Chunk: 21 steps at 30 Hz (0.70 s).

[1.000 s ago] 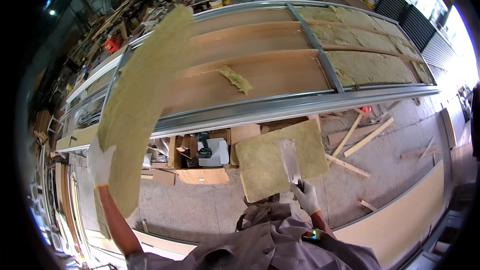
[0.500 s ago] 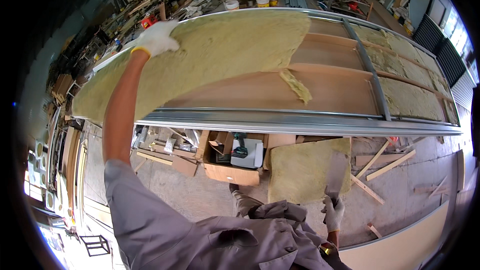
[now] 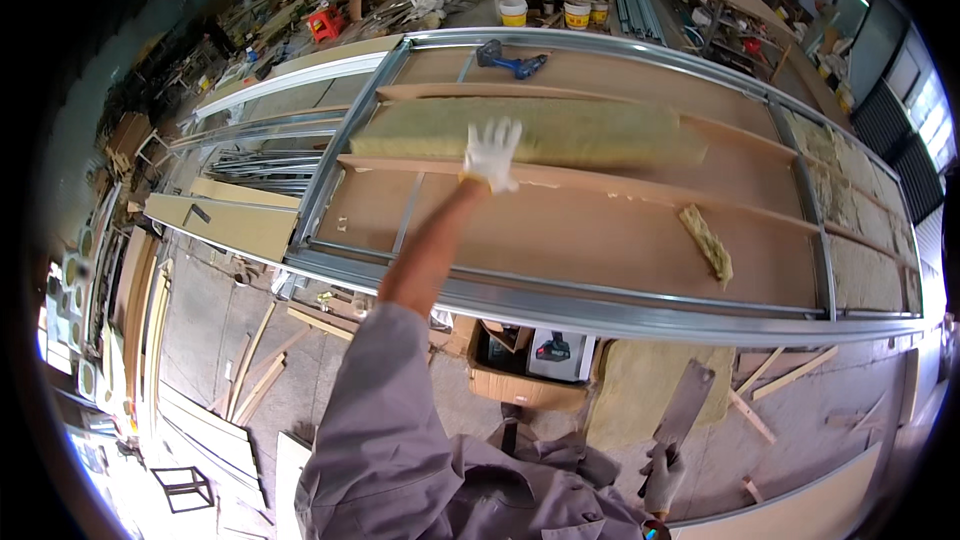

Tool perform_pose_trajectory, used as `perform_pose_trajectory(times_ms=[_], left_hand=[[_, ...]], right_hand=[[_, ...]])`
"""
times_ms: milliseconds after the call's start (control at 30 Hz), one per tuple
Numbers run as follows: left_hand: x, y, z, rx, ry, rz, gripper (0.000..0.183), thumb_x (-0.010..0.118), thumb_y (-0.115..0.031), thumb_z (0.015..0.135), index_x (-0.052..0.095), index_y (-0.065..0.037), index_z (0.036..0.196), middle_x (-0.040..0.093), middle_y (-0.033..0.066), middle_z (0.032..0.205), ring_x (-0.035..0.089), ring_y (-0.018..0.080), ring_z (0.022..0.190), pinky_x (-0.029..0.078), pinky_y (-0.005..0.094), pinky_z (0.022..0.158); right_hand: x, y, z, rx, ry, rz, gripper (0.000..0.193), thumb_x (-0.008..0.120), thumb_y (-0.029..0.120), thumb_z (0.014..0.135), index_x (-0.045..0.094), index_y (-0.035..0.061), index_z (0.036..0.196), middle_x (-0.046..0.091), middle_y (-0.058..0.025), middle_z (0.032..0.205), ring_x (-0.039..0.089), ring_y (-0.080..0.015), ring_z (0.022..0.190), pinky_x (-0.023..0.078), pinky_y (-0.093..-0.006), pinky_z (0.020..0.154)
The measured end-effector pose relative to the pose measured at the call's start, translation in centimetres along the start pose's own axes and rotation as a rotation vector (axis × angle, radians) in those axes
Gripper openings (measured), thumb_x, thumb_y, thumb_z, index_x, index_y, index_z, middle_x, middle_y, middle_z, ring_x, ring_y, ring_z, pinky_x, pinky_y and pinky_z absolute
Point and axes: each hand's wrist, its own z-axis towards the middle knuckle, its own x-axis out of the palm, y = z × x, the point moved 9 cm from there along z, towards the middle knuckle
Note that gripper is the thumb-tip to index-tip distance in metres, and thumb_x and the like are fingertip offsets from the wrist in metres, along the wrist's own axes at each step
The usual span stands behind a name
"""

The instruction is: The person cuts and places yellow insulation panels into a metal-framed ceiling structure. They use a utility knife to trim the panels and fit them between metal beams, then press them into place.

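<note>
My left hand (image 3: 490,152), in a white glove, reaches out over the panel frame with its fingers spread. It is at the near side of a long yellow-green strip of insulation wool (image 3: 590,128), slightly blurred, lying between two wooden battens; whether the palm presses on it I cannot tell. My right hand (image 3: 662,477), also gloved, is low by my body, closed round the dark handle of a broad, flat grey-bladed tool (image 3: 685,402). The blade lies over an insulation slab (image 3: 612,395) below the frame. A torn insulation scrap (image 3: 706,245) rests in the near bay.
A blue cordless drill (image 3: 512,61) lies in the far bay. Insulation fills the bays (image 3: 868,225) at the right. Metal rails (image 3: 600,318) edge the frame. Below it stand a cardboard box (image 3: 530,392) with a tool case and loose wood strips (image 3: 795,372).
The large insulation sheet my left hand held up is down in the middle bay as a strip. That hand moved right and opened; the drill and bays it covered show.
</note>
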Motion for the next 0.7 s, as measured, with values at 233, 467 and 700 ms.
perform_pose_trajectory(times_ms=[233,467,700], left_hand=[[10.0,-0.2,-8.5,-0.116,-0.001,-0.356,0.089,0.073,-0.048,0.089,0.034,-0.007,0.158,0.039,0.0206,0.162,0.034,0.0396,0.151,0.028,0.0598,0.121],[8.3,7.6,-15.1,-0.297,-0.099,-0.424,0.064,0.079,-0.043,0.084,0.059,-0.004,0.131,0.057,0.0209,0.142,0.055,0.0410,0.131,0.047,0.0495,0.106],[10.7,20.0,-19.6,-0.488,-0.292,-0.394,0.062,0.080,-0.042,0.086,0.059,-0.001,0.128,0.064,0.0241,0.127,0.062,0.0435,0.115,0.052,0.0503,0.097]], right_hand=[[5.0,2.3,0.5,-0.003,0.030,0.012,0.019,0.065,0.015,0.098,0.062,0.0012,0.086,0.063,-0.0041,0.072,0.054,-0.0084,0.051,0.045,-0.0254,0.048],[13.8,13.5,5.8,-0.437,0.259,-0.649,0.033,0.074,0.030,0.092,0.060,0.0016,0.084,0.063,-0.0141,0.072,0.063,-0.0301,0.062,0.048,-0.0415,0.057],[31.5,19.2,5.9,-0.809,0.546,-1.030,0.043,0.073,0.046,0.090,0.063,0.0051,0.099,0.068,-0.0168,0.099,0.068,-0.0416,0.086,0.052,-0.0517,0.075]])
